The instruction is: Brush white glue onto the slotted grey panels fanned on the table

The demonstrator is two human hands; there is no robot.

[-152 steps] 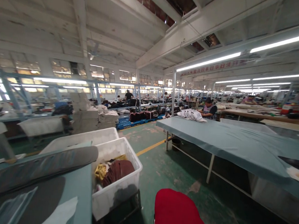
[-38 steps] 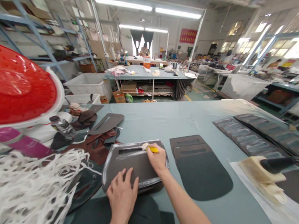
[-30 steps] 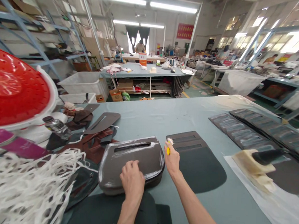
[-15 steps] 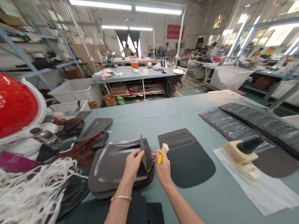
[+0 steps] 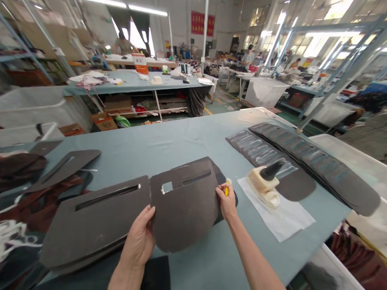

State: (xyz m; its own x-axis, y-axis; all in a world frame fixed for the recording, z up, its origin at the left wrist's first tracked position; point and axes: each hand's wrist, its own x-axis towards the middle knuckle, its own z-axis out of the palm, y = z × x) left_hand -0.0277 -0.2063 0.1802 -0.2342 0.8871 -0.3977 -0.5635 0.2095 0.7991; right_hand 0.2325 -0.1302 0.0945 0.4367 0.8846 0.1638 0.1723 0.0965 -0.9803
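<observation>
Left hand (image 5: 138,241): grips the lower left edge of a dark cut panel (image 5: 184,205), thumb on its face.
Right hand (image 5: 227,201): clenched on a yellow brush (image 5: 226,189) and touching the panel's right edge.
Panel: lifted, tilted toward the camera, above the table (image 5: 180,140), its slot near the top.
Stack (image 5: 92,222): slotted panels lying flat, just left of the held one.
Glue block (image 5: 263,183): on white paper (image 5: 283,219), right of the hands.

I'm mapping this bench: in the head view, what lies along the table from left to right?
Stack of slotted dark panels → left hand → lifted dark panel → right hand with yellow brush → glue block on white paper → long rows of dark pieces.
</observation>
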